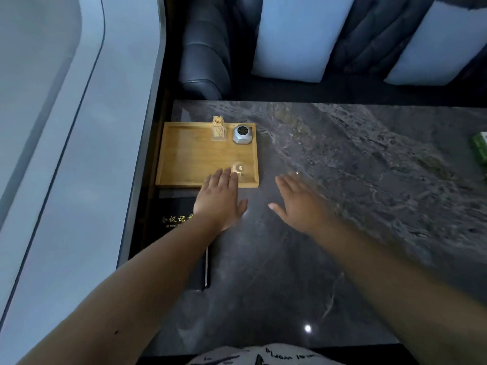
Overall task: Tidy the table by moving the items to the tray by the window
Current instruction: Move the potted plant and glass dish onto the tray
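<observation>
Tray (184, 154) of light wood lies at the window-side end of the dark stone table (342, 159), and I use it as the landmark. Inside the tray, at its far edge, stand one clear toothpick holder (219, 132) and, just beside it toward the far right corner, one small silver device with a dark round top (242, 134). Near the tray's near right corner stands one small clear glass (239, 170). The left hand (220, 200) reaches over the near rim with fingers spread flat; its fingertips are at the glass, but they are not closed around it, and I cannot tell whether they touch. The right hand (300, 201) hovers above the table just to the right of the tray, open and holding nothing. One black notebook (181, 214) lies just in front of the tray, partly under the left forearm, and one green box (481, 147) is well apart, at the far right side of the table. In my judgement these two items remain to be moved. The risk is the glass: it is almost invisible, so a careless pull of the left hand could tip it over the low rim. The forearm could also push the notebook over the table edge.
</observation>
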{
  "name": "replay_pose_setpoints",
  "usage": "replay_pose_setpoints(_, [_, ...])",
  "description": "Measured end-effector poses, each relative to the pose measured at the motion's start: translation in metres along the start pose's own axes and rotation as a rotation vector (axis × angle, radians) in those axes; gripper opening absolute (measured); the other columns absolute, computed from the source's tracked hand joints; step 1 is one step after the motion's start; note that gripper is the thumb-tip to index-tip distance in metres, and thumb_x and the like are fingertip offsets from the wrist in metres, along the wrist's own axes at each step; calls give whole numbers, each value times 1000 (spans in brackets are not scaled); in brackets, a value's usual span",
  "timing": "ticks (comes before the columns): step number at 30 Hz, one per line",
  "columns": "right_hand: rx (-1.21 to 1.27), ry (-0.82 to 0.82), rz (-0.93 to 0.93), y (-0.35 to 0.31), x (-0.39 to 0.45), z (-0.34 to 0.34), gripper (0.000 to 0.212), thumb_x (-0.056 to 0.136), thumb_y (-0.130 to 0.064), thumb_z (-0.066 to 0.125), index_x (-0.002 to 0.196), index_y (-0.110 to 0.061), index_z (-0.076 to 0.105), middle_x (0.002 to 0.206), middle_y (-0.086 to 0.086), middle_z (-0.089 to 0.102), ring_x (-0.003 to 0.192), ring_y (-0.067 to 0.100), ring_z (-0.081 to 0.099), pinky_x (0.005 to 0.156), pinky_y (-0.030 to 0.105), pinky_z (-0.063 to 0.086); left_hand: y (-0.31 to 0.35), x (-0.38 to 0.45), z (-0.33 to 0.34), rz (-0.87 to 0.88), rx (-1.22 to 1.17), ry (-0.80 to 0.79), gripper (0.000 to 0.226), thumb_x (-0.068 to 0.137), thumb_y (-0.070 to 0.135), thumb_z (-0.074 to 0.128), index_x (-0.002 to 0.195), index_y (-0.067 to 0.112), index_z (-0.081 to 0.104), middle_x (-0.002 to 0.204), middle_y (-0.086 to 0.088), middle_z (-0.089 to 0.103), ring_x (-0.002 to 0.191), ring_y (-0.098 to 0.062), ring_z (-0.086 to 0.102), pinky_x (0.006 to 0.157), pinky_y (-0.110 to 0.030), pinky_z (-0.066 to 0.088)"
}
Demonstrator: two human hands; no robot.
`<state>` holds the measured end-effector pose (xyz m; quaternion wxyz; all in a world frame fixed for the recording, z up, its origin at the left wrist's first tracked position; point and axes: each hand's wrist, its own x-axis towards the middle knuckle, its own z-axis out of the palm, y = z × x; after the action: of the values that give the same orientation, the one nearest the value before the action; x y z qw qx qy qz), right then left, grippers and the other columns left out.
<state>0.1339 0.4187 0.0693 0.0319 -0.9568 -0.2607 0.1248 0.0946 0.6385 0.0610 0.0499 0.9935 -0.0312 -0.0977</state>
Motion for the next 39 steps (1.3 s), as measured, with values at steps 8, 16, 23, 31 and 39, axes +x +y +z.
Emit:
replay_pose_setpoints(8, [43,29,120,20,-54,-1,75,96,-51,40,151,-8,15,160,10,17,149,25,8,119,39,10,52,-12,-7,148,62,3,77,93,58,24,151,9,12,160,-13,12,147,-28,6,118,-44,5])
replay_pose_setpoints(16, [117,78,207,72,-113,-6,74,96,-51,41,152,-8,16,160,8,17,149,24,7,121,38,10,128,-4,-7,284,105,18,76,91,57,26,149,9,21,154,-14,29,142,-31,23,116,-45,15])
replay_pose_setpoints(23, [91,61,295,161,-178,3,71,95,-49,43,150,-9,23,157,10,26,145,26,19,120,39,15,227,5,9,383,91,-8,65,89,48,35,143,11,35,146,-12,43,134,-31,37,110,-45,25])
replay_pose_setpoints(31, [118,4,272,273,-249,8,70,95,-49,43,149,-8,24,155,12,28,144,29,22,118,41,18,351,1,30,354,38,-46,65,90,47,36,145,13,31,146,-12,41,133,-32,37,108,-45,28])
replay_pose_setpoints(39, [138,47,303,328,-285,8,71,95,-49,43,150,-10,23,157,11,27,145,27,21,118,38,14,412,6,32,373,59,-45,67,91,52,30,145,13,29,148,-11,39,135,-31,34,108,-44,28])
